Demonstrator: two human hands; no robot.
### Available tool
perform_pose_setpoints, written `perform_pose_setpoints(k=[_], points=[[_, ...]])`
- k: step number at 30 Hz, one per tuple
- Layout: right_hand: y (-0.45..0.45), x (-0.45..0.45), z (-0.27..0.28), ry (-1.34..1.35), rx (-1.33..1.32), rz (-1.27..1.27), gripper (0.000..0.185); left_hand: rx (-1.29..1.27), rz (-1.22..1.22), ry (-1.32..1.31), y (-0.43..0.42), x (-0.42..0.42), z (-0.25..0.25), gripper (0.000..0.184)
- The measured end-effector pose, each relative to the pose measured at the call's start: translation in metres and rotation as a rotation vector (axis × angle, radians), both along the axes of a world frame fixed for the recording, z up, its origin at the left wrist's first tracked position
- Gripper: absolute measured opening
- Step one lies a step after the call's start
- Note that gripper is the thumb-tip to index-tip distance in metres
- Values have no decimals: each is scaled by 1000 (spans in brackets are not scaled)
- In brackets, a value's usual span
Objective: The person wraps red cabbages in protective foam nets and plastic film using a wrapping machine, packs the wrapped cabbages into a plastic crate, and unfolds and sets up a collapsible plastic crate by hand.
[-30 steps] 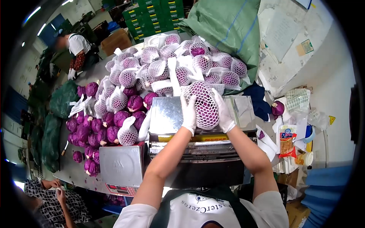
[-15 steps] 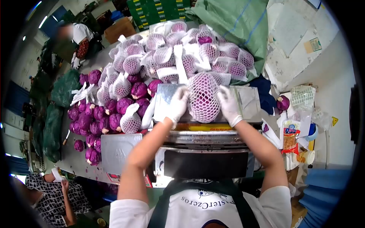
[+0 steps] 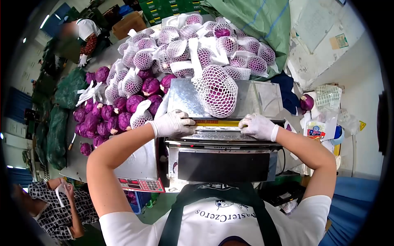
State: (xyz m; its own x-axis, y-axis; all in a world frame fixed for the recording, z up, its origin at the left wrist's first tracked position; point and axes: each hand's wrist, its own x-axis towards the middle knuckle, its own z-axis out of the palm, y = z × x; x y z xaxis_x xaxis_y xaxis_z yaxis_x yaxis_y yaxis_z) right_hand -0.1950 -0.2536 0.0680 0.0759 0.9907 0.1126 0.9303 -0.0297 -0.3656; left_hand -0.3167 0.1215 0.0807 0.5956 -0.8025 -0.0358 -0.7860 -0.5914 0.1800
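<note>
A red cabbage in a white foam net (image 3: pixel 217 92) lies on the metal top (image 3: pixel 186 96) of a machine in front of me, a white strip of the net trailing from its far end. My left hand (image 3: pixel 175 124), in a white glove, is at the left of the machine's front edge with its fingers curled. At the right of that edge, my gloved right hand (image 3: pixel 258 126) also has its fingers bent in. A yellow strip (image 3: pixel 217 122) runs between the hands. Whatever the fingertips pinch is too hard to make out. Neither hand touches the cabbage.
Many netted cabbages (image 3: pixel 176 49) are heaped behind the machine; bare red cabbages (image 3: pixel 96 123) lie to the left. A scale (image 3: pixel 139 164) stands at my left. One person (image 3: pixel 86 35) is at the far left, another (image 3: pixel 53 205) nearer. A knife (image 3: pixel 72 141) rests near the table edge.
Both hands have let go of the netted cabbage and drawn back toward me to the machine's front edge. The cabbage stays on the metal top, now tilted differently.
</note>
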Motion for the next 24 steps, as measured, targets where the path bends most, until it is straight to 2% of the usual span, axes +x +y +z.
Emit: perform_pose_setpoints(k=[2, 3, 4, 6, 9, 10, 12, 14, 15, 16, 18, 19, 22, 23, 24], points=[[3, -12, 2, 152, 94, -137, 9, -200, 86, 41, -8, -13, -6, 25], [-2, -20, 7, 243, 31, -244, 11, -294, 83, -16, -15, -15, -13, 14], [-10, -30, 13, 419, -26, -408, 11, -422, 217, 156, -24, -20, -2, 10], [-20, -43, 36, 709, -72, -449, 10, -487, 676, 383, -29, -51, 0, 8], [-19, -46, 73, 676, -277, -338, 13, -554, 737, 732, -27, -63, 52, 9], [-12, -42, 91, 720, -343, -263, 15, -538, 719, 753, -27, -64, 59, 13], [-2, -25, 97, 580, -426, -102, 14, -544, 581, 820, -26, -57, 76, 20], [9, -10, 88, 798, -432, -253, 13, -345, 810, 804, -34, -42, 84, 28], [11, 0, 69, 912, -375, -309, 12, -277, 798, 531, -29, -40, 59, 37], [13, 10, 58, 930, -374, -330, 13, -166, 805, 401, -29, -36, 50, 39], [18, 19, 60, 1037, -389, -328, 19, 66, 734, 393, -31, -32, 30, 41], [20, 20, 57, 1188, -359, -304, 25, 95, 695, 357, -34, -30, 28, 42], [17, 8, 73, 693, -405, -303, 32, 55, 626, 233, -38, -21, 8, 31], [12, -2, 59, 384, -271, -275, 42, 7, 578, 229, -38, -19, 7, 29], [9, -13, 49, 271, -396, -358, 35, 68, 499, 250, -39, -18, 9, 26]])
